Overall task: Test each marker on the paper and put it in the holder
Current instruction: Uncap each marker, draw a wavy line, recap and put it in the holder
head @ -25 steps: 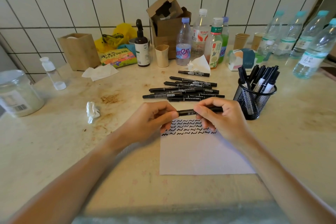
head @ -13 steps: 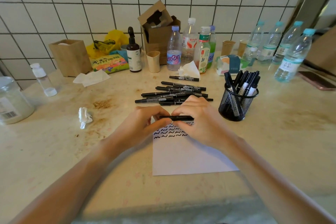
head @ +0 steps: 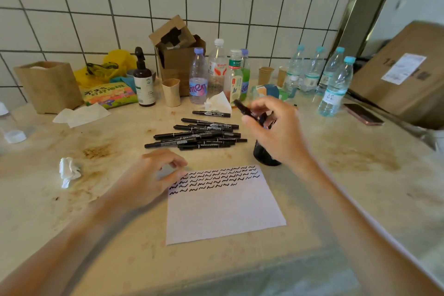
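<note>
Right hand (head: 276,132) raised, fingers (head: 258,106) curled in a pinch — left hand (head: 149,175) low, loosely curled.

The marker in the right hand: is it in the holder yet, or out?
Out. The right hand grips the marker above the holder.

We have only one view, from a wide-angle camera worn on the person's head. It looks forward and down over the stained beige stone counter (head: 360,175), from close above the two forearms, and faces the white tiled wall (head: 216,7) at the far side. Straight lines bend near the edges. The lower border is blurred.
</note>
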